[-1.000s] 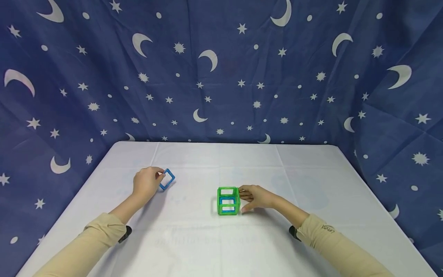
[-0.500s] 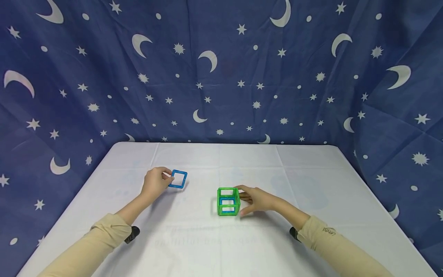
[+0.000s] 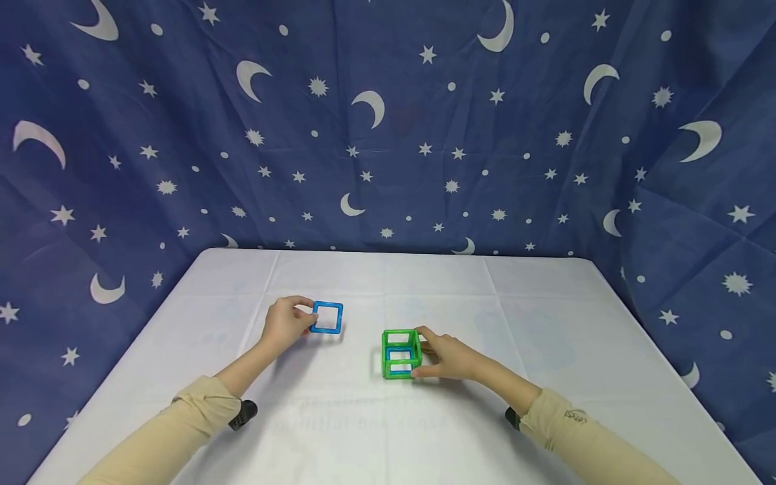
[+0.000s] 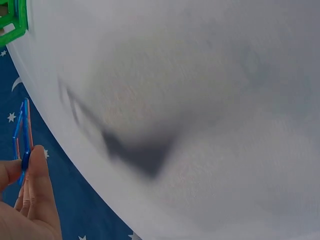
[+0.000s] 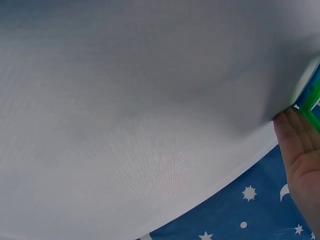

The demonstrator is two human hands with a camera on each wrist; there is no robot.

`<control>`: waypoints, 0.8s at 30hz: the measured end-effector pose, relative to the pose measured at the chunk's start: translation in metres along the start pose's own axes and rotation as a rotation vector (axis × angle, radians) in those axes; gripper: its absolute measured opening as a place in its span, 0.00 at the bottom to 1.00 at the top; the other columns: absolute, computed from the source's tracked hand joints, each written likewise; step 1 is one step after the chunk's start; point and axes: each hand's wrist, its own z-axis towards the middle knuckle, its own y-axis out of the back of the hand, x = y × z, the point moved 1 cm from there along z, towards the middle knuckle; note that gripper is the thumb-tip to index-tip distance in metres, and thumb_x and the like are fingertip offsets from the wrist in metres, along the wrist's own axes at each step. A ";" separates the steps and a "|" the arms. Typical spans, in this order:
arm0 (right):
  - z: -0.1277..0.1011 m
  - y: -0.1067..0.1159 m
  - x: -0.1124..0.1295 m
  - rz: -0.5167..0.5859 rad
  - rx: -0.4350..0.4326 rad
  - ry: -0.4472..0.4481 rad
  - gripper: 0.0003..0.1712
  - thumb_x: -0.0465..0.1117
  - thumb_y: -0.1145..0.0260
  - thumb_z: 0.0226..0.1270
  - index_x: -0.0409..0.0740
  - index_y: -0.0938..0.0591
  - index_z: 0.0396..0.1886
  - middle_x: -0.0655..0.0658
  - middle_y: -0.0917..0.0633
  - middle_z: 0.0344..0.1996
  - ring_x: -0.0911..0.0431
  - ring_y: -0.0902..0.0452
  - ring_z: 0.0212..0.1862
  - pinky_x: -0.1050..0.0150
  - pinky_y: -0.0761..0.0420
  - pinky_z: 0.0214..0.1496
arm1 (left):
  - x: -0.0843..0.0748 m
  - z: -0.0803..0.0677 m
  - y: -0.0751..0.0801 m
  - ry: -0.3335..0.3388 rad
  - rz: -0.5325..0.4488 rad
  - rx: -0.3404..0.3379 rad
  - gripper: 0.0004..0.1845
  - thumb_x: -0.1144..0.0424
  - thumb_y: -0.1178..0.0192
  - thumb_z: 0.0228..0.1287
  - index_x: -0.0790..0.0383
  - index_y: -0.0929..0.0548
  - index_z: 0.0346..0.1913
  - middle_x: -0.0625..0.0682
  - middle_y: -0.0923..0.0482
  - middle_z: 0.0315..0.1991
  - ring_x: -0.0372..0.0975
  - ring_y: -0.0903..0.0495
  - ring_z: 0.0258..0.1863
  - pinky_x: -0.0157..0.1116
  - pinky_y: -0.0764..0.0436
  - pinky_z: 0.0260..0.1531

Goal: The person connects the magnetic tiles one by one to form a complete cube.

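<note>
Between thumb and fingertips my left hand [image 3: 287, 325] pinches one side of a blue square magnetic tile [image 3: 327, 331], an open frame held up off the table. The left wrist view shows the tile [image 4: 25, 132] nearly edge-on, its shadow falling on the cloth. To its right stands an open-topped cube of green magnetic tiles [image 3: 399, 362], with a blue tile [image 3: 400, 348] inside at the bottom. My right hand [image 3: 451, 358] holds the cube's right side, thumb at the front corner and index finger at the back corner. Only the cube's edge [image 5: 311, 111] shows in the right wrist view.
A white cloth [image 3: 424, 431] covers the table. Behind and around it hangs a blue curtain [image 3: 400, 182] with moons and stars. Dark wrist-worn devices show under both sleeves, the left one [image 3: 244, 414] more plainly.
My left hand has moved right toward the cube, and the blue tile has turned from tilted to squarely facing the view. My right thumb has closed in onto the cube's front corner.
</note>
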 end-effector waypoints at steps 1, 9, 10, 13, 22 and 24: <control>0.000 0.000 0.000 0.009 -0.001 0.005 0.42 0.56 0.31 0.57 0.42 0.38 0.64 0.34 0.23 0.57 0.38 0.29 0.62 0.43 0.30 0.63 | -0.001 -0.001 -0.002 0.012 -0.018 0.005 0.14 0.73 0.37 0.56 0.75 0.20 0.45 0.62 0.17 0.22 0.43 0.19 0.15 0.32 0.19 0.19; 0.000 -0.001 -0.001 0.033 0.000 0.047 0.41 0.54 0.32 0.58 0.41 0.40 0.64 0.32 0.24 0.57 0.38 0.32 0.63 0.42 0.32 0.64 | -0.013 -0.006 -0.014 0.079 -0.112 0.060 0.13 0.73 0.37 0.56 0.76 0.20 0.44 0.62 0.16 0.22 0.38 0.20 0.14 0.33 0.18 0.20; 0.000 -0.002 -0.001 0.034 0.001 0.047 0.41 0.54 0.32 0.58 0.40 0.40 0.64 0.32 0.24 0.57 0.38 0.32 0.63 0.42 0.32 0.64 | -0.014 -0.007 -0.015 0.088 -0.122 0.064 0.13 0.73 0.37 0.56 0.76 0.20 0.44 0.62 0.16 0.22 0.37 0.20 0.14 0.33 0.18 0.20; 0.000 -0.002 -0.001 0.035 0.000 0.043 0.41 0.54 0.32 0.58 0.40 0.40 0.64 0.31 0.24 0.57 0.37 0.32 0.63 0.42 0.32 0.64 | -0.019 -0.008 -0.017 0.133 -0.178 0.077 0.13 0.73 0.37 0.56 0.75 0.19 0.44 0.62 0.16 0.23 0.35 0.21 0.14 0.35 0.17 0.21; 0.000 -0.002 0.000 0.043 0.003 0.021 0.42 0.53 0.31 0.58 0.41 0.40 0.65 0.31 0.24 0.57 0.37 0.33 0.64 0.42 0.33 0.64 | -0.037 -0.016 -0.035 0.241 -0.347 0.157 0.13 0.73 0.37 0.56 0.74 0.19 0.45 0.57 0.16 0.21 0.33 0.23 0.12 0.32 0.18 0.19; 0.001 -0.002 -0.001 0.041 0.001 0.018 0.42 0.53 0.31 0.58 0.41 0.40 0.65 0.31 0.24 0.57 0.38 0.33 0.64 0.42 0.33 0.65 | -0.043 -0.018 -0.041 0.239 -0.351 0.174 0.13 0.73 0.36 0.56 0.74 0.19 0.44 0.56 0.16 0.21 0.33 0.23 0.12 0.32 0.18 0.19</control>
